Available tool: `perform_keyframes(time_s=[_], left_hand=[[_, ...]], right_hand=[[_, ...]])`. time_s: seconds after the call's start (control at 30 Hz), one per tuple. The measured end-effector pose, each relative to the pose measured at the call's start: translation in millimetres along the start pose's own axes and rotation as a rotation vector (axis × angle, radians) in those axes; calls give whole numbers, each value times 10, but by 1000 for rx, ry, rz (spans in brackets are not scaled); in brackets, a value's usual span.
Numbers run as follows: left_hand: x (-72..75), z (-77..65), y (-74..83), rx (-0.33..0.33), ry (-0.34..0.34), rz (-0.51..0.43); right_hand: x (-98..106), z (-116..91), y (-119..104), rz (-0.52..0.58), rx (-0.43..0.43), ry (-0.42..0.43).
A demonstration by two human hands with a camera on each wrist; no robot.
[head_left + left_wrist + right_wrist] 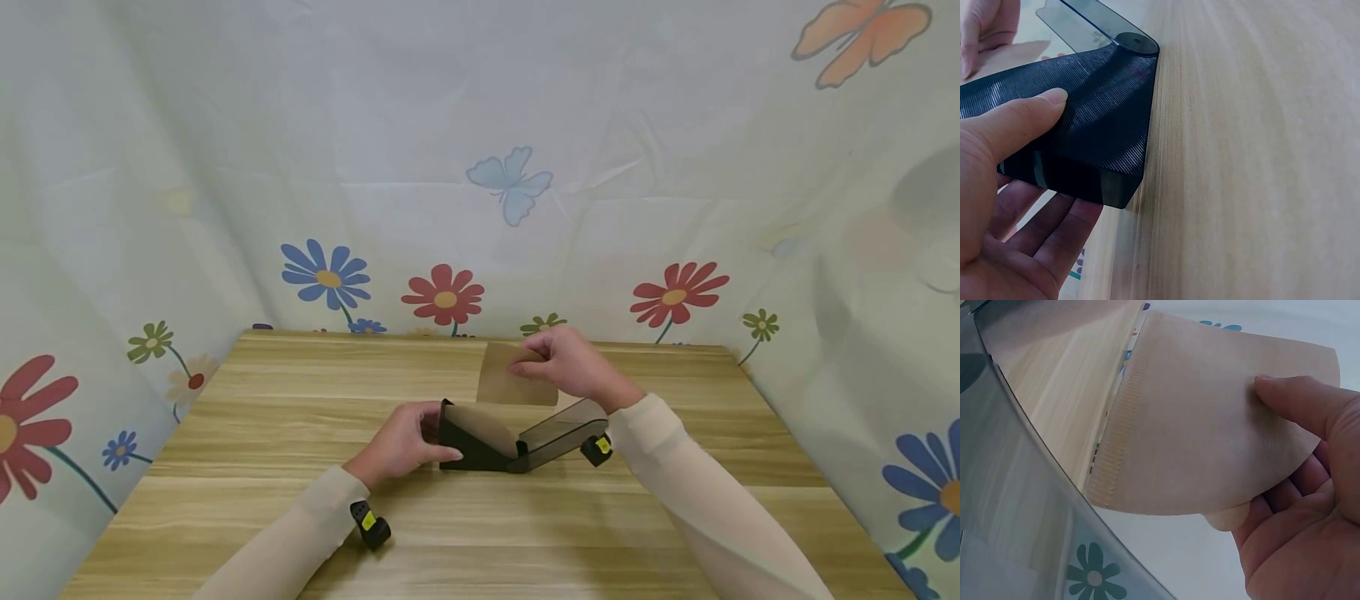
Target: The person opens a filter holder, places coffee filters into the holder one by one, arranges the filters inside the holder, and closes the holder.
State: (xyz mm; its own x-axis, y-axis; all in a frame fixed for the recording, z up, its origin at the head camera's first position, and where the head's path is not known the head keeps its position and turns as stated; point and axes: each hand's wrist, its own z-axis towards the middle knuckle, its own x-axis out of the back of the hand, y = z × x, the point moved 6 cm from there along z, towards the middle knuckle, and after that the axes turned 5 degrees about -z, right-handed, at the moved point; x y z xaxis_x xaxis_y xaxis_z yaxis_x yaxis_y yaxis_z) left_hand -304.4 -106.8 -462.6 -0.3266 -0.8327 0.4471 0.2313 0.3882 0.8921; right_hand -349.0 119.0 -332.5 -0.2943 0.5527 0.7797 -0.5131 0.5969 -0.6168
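My left hand (pixel 393 442) grips a black ribbed filter holder (pixel 1091 112) at its closed end, with the thumb on the near side and fingers behind. Its clear smoky lid (pixel 558 437) is swung out to the right on the hinge. Brown paper coffee filters (pixel 483 427) lie inside the holder. Above and behind the lid, my right hand (pixel 570 362) pinches a brown coffee filter (pixel 1179 419) between thumb and fingers. The filter has a crimped seam along one edge, and a small rounded piece of paper (pixel 1225 519) shows below it.
A wood-grain table (pixel 300 383) lies under both hands. Behind it hangs a white cloth backdrop (pixel 360 192) printed with flowers and butterflies, close along the table's far edge. Each wrist carries a small black camera with a yellow mark.
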Motion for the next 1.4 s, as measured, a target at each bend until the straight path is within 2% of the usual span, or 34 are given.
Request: perform_keyframes(time_s=[0.13, 0.43, 0.87, 1.17, 1.4], left_hand=[[-2, -5, 11, -5, 0, -2], [-2, -3, 23, -5, 1, 1], [-5, -3, -12, 0, -3, 0], [-9, 0, 0, -3, -3, 2], [-12, 7, 6, -12, -2, 4]], right_hand=[[-24, 8, 29, 4, 14, -6], [-105, -12, 3, 45, 13, -76], [-339, -26, -80, 63, 71, -164], [-464, -49, -103, 97, 76, -233], [-541, -45, -128, 83, 76, -243]])
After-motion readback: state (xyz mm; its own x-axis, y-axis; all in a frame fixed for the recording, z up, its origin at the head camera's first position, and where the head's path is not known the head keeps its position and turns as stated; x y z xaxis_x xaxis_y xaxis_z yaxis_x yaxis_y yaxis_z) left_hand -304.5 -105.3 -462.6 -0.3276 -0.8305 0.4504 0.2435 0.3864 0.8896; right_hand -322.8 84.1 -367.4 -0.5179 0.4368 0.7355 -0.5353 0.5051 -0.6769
